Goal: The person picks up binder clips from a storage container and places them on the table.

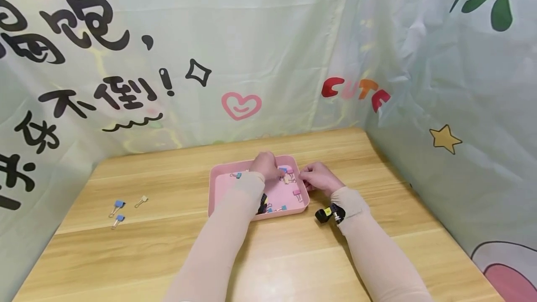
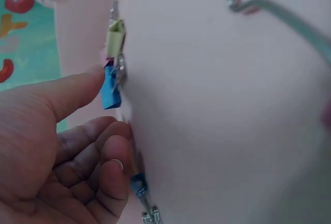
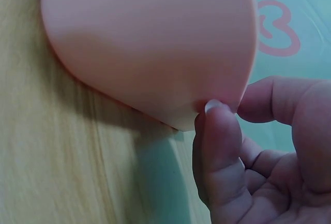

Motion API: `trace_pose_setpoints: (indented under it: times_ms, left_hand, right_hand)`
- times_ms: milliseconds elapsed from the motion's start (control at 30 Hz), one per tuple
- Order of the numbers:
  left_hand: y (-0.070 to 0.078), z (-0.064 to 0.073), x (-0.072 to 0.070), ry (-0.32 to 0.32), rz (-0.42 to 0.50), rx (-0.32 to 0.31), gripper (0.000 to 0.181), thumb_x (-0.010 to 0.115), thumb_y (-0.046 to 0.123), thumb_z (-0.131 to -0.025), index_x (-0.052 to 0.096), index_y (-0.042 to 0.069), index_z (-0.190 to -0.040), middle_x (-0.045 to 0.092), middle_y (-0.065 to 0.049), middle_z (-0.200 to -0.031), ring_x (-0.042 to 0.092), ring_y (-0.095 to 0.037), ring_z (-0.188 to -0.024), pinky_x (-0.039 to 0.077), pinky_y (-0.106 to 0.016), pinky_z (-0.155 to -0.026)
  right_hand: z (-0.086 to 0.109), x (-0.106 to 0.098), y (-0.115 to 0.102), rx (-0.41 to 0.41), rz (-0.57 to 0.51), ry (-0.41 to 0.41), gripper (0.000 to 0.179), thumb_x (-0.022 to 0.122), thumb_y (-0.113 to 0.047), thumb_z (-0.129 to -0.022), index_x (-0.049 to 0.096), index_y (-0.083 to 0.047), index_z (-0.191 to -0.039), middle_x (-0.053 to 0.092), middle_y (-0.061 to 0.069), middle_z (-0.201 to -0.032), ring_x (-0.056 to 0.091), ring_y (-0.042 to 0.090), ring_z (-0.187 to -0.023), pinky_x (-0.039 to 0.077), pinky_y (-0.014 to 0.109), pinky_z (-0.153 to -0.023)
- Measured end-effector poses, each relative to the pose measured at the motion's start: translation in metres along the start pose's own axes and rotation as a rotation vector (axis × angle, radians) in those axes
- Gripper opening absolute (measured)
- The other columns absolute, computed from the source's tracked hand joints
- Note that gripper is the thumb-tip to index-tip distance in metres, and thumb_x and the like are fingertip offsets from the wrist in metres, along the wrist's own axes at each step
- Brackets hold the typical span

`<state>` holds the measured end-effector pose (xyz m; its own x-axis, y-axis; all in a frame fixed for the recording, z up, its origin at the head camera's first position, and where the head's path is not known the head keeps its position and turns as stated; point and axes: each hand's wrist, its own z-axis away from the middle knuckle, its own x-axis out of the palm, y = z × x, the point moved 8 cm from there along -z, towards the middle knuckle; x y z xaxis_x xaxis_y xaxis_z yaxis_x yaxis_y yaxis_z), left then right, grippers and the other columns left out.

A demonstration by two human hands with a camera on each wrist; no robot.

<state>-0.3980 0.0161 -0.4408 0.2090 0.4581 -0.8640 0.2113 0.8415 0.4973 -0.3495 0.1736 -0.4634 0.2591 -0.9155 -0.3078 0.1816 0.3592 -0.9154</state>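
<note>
A pink tray (image 1: 221,190) on the wooden table holds several small binder clips. My left hand (image 1: 265,166) reaches in over the tray's far side. In the left wrist view, its thumb lies close beside a blue binder clip (image 2: 110,92) and a pale yellow binder clip (image 2: 115,38); the other fingers are loosely curled below, and nothing shows between them and the thumb. A pink binder clip (image 1: 297,193) lies near the tray's right wall. My right hand (image 1: 320,177) pinches the right edge of the tray between thumb and finger. The left forearm hides part of the tray.
To the left on the table (image 1: 168,236) lie a blue binder clip (image 1: 119,204), a smaller blue binder clip (image 1: 120,218) and a cream binder clip (image 1: 144,198). Printed cloth (image 1: 285,59) hangs behind and along the sides. A black wrist camera (image 1: 325,214) sits at the right wrist.
</note>
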Motion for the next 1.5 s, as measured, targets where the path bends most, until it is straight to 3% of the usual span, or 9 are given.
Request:
trace_pose_setpoints:
  times_ms: [100,200,400,600,800,967,1167,1367,1500]
  left_hand:
    - [0.002,-0.001,0.004,-0.004,-0.056,0.008,0.039,0.080,0.040,-0.077,0.058,0.014,-0.058,0.048,0.004,-0.052,0.046,-0.013,-0.050,0.040,-0.026,-0.050]
    - [0.006,-0.001,0.005,0.000,-0.107,0.007,0.044,0.079,0.043,-0.076,0.052,0.013,-0.060,0.044,0.003,-0.057,0.044,-0.014,-0.053,0.039,-0.027,-0.053]
    - [0.012,-0.002,0.006,0.013,-0.170,0.020,0.036,0.078,0.040,-0.079,0.057,0.012,-0.068,0.057,-0.003,-0.073,0.051,-0.017,-0.065,0.044,-0.029,-0.065]
    - [0.012,-0.002,0.005,0.001,-0.194,0.021,0.030,0.074,0.035,-0.082,0.059,0.012,-0.070,0.058,-0.003,-0.075,0.051,-0.016,-0.064,0.044,-0.028,-0.065]
    - [0.010,0.004,0.000,0.008,-0.169,0.013,0.023,0.072,0.030,-0.084,0.062,0.009,-0.085,0.059,-0.003,-0.080,0.052,-0.017,-0.068,0.045,-0.029,-0.066]
    - [0.004,0.009,-0.005,0.005,-0.153,-0.001,0.025,0.069,0.028,-0.085,0.057,0.009,-0.074,0.052,-0.003,-0.070,0.050,-0.019,-0.064,0.044,-0.031,-0.065]
    - [-0.007,0.016,-0.021,0.034,-0.084,-0.013,0.036,0.072,0.028,-0.084,0.048,0.012,-0.063,0.042,0.002,-0.058,0.043,-0.016,-0.057,0.043,-0.030,-0.064]
    - [-0.019,0.027,-0.046,0.058,-0.018,0.043,0.048,0.070,0.029,-0.086,0.044,0.014,-0.048,0.026,0.007,-0.042,0.025,-0.011,-0.040,0.038,-0.026,-0.052]
    - [-0.029,0.042,-0.067,0.071,0.020,0.038,0.041,0.072,0.031,-0.085,0.054,0.011,-0.053,0.039,0.005,-0.045,0.036,-0.012,-0.042,0.043,-0.028,-0.055]
  right_hand:
    - [-0.001,0.001,0.001,0.001,-0.001,0.007,0.018,0.057,-0.004,-0.088,0.062,0.010,-0.097,0.060,0.010,-0.075,0.055,0.015,-0.060,0.050,0.026,-0.053]
    - [-0.001,0.002,0.002,-0.003,-0.001,0.006,0.019,0.057,-0.005,-0.088,0.063,0.010,-0.098,0.061,0.010,-0.075,0.056,0.014,-0.059,0.049,0.025,-0.053]
    - [0.001,0.003,-0.003,-0.010,0.005,-0.004,0.018,0.058,-0.006,-0.090,0.062,0.010,-0.097,0.061,0.011,-0.075,0.055,0.015,-0.060,0.048,0.025,-0.053]
    - [-0.003,0.003,-0.001,-0.004,0.000,-0.008,0.016,0.057,-0.007,-0.090,0.063,0.008,-0.095,0.060,0.010,-0.075,0.055,0.015,-0.060,0.048,0.025,-0.052]
    - [-0.003,0.003,0.000,0.004,0.006,-0.007,0.016,0.057,-0.007,-0.090,0.063,0.007,-0.093,0.059,0.009,-0.074,0.054,0.015,-0.060,0.047,0.025,-0.053]
    - [-0.003,0.001,0.002,0.007,0.014,0.001,0.016,0.057,-0.008,-0.090,0.062,0.007,-0.093,0.059,0.008,-0.074,0.054,0.015,-0.061,0.048,0.026,-0.054]
    - [-0.005,0.000,0.004,0.001,0.021,-0.005,0.017,0.057,-0.008,-0.091,0.062,0.008,-0.094,0.059,0.009,-0.074,0.055,0.015,-0.061,0.048,0.026,-0.054]
    - [-0.006,-0.001,0.004,0.009,0.009,-0.005,0.018,0.057,-0.008,-0.090,0.062,0.008,-0.097,0.060,0.009,-0.076,0.055,0.015,-0.061,0.048,0.025,-0.053]
    - [-0.005,-0.001,0.004,0.011,0.007,-0.013,0.018,0.058,-0.008,-0.091,0.062,0.008,-0.096,0.059,0.009,-0.075,0.054,0.015,-0.061,0.048,0.025,-0.054]
